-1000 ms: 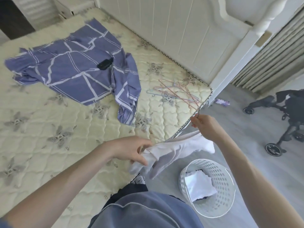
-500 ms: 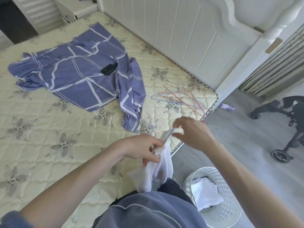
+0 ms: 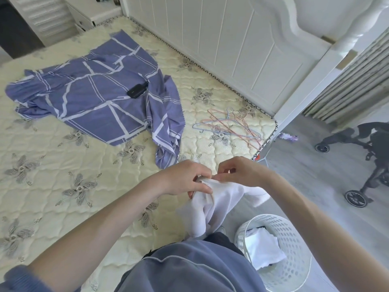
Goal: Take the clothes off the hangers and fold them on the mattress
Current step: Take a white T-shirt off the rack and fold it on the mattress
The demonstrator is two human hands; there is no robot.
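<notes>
A white garment (image 3: 212, 205) hangs bunched in front of me over the near right edge of the cream quilted mattress (image 3: 63, 165). My left hand (image 3: 187, 179) grips its top from the left. My right hand (image 3: 240, 172) pinches the same top edge from the right, fingertips almost touching the left hand. A pile of thin pink and blue wire hangers (image 3: 229, 127) lies on the mattress's far right corner. A purple cloth with white stripes (image 3: 92, 95) is spread out crumpled further left, with a small black object (image 3: 136, 90) on it.
A white perforated laundry basket (image 3: 294, 245) with white cloth inside stands on the grey floor at the lower right. The white headboard (image 3: 231, 39) runs along the far side. A dark stroller (image 3: 368, 157) stands at the right. A white cabinet (image 3: 48, 17) is at the far left.
My right hand came in from the mattress edge to meet the left hand at the garment's top. The garment went from stretched out between my hands to hanging bunched.
</notes>
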